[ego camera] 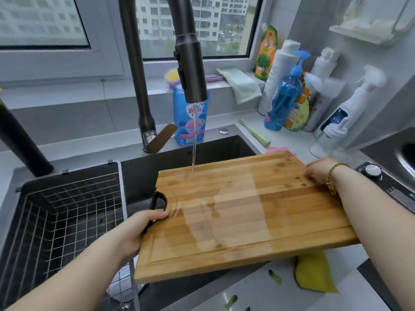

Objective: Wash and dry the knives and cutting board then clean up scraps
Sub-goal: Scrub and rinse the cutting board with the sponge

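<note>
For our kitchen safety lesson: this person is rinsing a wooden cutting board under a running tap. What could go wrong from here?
1. The wet cutting board could slip: the left hand grips only its edge by the handle, the right hand only a far corner.
2. The board's right end hangs past the sink, so water might run onto the counter, toward the green scraps and yellow cloth.

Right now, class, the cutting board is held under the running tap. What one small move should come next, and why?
Probably slide the cutting board leftward under the water stream. The stream lands near its far left edge, and the wet sheen covers only the left part; the right part looks dry. Both the left hand and right hand grip opposite ends, so shifting seems easy.
</note>
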A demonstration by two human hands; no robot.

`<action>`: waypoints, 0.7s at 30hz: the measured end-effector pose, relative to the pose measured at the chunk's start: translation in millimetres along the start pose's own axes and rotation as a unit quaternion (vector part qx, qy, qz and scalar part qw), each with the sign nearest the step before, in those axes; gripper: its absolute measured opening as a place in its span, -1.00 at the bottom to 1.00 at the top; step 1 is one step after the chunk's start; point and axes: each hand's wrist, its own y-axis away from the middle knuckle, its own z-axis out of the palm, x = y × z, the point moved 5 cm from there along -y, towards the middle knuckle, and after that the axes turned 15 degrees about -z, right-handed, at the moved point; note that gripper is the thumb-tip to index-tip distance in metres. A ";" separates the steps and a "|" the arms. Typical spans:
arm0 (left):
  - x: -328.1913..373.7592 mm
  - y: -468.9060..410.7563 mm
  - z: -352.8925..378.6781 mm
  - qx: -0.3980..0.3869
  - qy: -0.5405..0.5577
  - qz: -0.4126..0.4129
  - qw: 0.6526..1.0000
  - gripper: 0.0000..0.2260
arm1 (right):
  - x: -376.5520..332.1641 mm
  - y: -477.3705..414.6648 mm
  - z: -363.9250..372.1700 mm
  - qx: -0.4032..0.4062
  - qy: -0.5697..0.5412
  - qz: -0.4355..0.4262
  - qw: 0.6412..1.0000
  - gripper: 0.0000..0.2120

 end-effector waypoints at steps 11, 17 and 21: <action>14.3 60.4 -30.3 0.038 0.005 0.046 0.998 -0.83 | -15.0 5.9 50.5 -0.062 0.083 -0.060 0.993 -0.62; 16.4 89.8 -53.1 0.076 0.025 0.107 0.991 -0.92 | -42.8 22.1 78.2 -0.138 0.075 -0.103 0.982 -0.70; 13.5 104.9 -67.6 0.122 0.027 0.149 0.981 -0.88 | -53.9 18.6 105.7 -0.151 0.011 -0.108 0.983 -0.72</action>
